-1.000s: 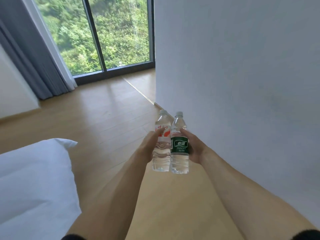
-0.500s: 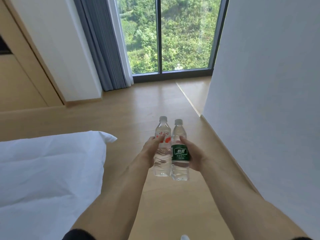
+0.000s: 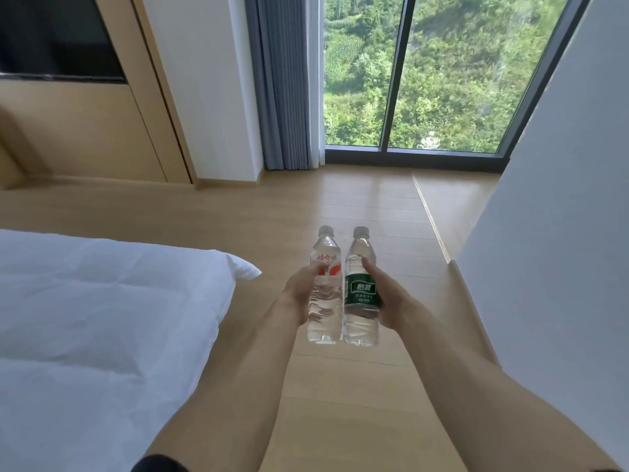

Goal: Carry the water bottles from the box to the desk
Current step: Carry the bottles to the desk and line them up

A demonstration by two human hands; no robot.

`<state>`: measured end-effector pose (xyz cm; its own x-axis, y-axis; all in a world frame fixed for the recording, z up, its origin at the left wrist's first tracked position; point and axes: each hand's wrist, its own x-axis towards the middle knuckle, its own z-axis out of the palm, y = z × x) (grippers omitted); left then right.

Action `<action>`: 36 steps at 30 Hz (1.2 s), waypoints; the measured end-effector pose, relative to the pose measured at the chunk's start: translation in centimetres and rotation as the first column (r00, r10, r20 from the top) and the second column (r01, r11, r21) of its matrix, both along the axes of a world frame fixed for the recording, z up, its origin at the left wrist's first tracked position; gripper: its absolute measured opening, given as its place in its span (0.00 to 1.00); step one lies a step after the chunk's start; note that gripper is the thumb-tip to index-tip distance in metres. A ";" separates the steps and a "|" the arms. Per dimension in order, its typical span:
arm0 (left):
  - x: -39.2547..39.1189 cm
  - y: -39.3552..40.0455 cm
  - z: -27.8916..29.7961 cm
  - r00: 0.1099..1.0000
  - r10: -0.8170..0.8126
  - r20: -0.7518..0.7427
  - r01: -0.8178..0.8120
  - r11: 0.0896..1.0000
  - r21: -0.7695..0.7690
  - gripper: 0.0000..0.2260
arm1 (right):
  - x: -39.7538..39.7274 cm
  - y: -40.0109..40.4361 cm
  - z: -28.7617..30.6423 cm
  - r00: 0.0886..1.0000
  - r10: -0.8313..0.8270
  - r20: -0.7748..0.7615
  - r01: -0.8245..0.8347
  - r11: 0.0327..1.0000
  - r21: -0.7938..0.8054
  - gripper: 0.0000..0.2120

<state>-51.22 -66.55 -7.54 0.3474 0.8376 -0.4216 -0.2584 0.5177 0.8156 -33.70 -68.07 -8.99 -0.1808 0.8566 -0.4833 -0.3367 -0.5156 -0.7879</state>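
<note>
A: The bed (image 3: 102,318) crowds the left and no counter shows, so a snagged step could jolt things.

B: The left hand (image 3: 301,289) grips the red-label bottle (image 3: 324,287), the right hand (image 3: 388,298) the green-label bottle (image 3: 361,291), touching; knocking probably loosens either.

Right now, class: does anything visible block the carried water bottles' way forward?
Nothing visible does. The red-labelled clear plastic bottle and green-labelled clear plastic bottle face bare wooden floor; the white bed lies left. No desk shows.
</note>
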 end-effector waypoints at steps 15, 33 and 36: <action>-3.2 24.2 -1.7 0.987 0.140 -0.079 -0.137 0.990 0.043 0.18 | -3.0 25.0 -0.6 0.996 0.049 0.070 -0.048 0.999 -0.018 0.30; -7.1 52.0 -1.6 0.970 0.199 -0.137 -0.202 0.979 -0.011 0.23 | -7.1 54.1 -0.4 0.996 0.053 0.069 -0.052 0.999 -0.009 0.30; -7.0 56.4 -1.9 0.958 0.241 -0.154 -0.246 0.969 -0.015 0.24 | -7.2 59.5 -0.9 0.991 0.114 0.068 -0.113 0.993 -0.015 0.28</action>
